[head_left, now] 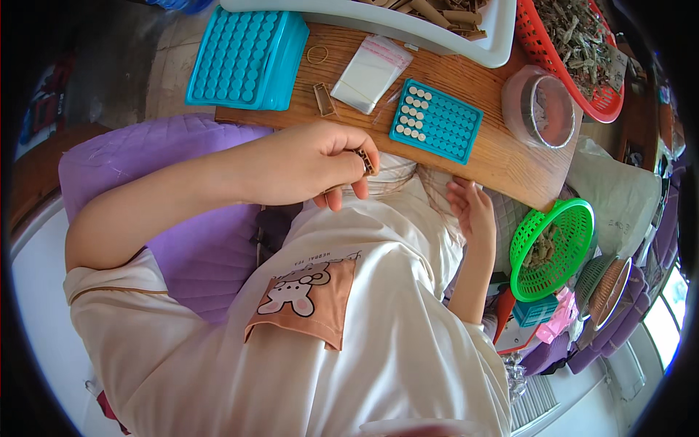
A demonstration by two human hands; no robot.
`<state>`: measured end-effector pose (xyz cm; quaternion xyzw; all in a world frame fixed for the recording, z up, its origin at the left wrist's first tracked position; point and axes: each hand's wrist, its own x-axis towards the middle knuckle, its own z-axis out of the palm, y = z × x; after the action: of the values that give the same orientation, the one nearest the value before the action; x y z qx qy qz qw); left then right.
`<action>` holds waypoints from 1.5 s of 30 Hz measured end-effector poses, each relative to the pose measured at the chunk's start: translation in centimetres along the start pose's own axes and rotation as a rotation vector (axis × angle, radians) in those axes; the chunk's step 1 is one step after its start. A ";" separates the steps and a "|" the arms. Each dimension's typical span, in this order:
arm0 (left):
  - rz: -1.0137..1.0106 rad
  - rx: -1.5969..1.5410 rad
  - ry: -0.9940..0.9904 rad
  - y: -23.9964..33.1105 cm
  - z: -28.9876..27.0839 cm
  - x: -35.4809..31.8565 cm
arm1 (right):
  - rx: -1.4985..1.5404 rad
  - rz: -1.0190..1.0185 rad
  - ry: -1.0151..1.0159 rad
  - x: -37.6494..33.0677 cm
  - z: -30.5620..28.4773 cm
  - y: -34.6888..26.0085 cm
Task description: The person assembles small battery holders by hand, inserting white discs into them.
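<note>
My left hand [320,164] is closed around a small brown cardboard piece [366,162], mostly hidden by the fingers, above my lap in front of the table edge. My right hand [472,207] hangs just off the table's front edge, fingers loosely bent and apart, with nothing visible in it. On the table between the hands lies a blue tray [451,127] of round wells, white round pieces [412,115] filling its left part. A similar brown cardboard frame [325,100] lies nearer the left hand, beside clear plastic bags [368,76].
Stacked blue trays [240,62] stand on the table's left end. Across the back are a white bin [378,20] of brown cardboard pieces and a red basket [542,54]. A clear round tub [513,109] sits at right. Lower right is a green basket [539,284].
</note>
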<state>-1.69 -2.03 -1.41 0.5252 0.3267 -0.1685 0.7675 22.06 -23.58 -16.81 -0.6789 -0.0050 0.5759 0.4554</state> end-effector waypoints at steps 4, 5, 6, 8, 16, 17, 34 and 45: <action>0.013 0.046 0.009 0.1 0.2 0.1 | 0.233 0.011 0.030 1.4 -0.1 0.4; 0.009 0.050 0.019 0.0 0.2 0.1 | 0.281 0.002 0.069 1.3 0.1 0.6; 0.004 0.054 0.027 -0.1 0.4 0.2 | 0.295 -0.013 0.042 1.4 0.2 0.7; 0.013 0.055 0.019 -0.4 0.8 0.1 | 0.314 -0.012 0.064 1.6 0.4 0.7; 0.036 0.071 0.031 -2.6 2.9 -0.8 | 0.348 -0.100 0.047 3.1 0.1 0.6; 0.036 0.067 0.028 -3.0 3.1 -0.9 | 0.345 -0.103 0.046 3.4 -0.1 0.6; 0.051 0.050 0.017 -4.5 4.1 -3.2 | -1.711 -0.958 0.348 2.4 6.6 4.4; 0.037 -0.015 -0.004 -4.5 3.8 -3.7 | -1.826 -0.956 0.257 2.5 6.3 3.3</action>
<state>-5.92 -7.60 -1.15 0.5251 0.3166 -0.1527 0.7751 16.27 -20.32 -20.31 -0.7489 -0.6596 0.0353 -0.0541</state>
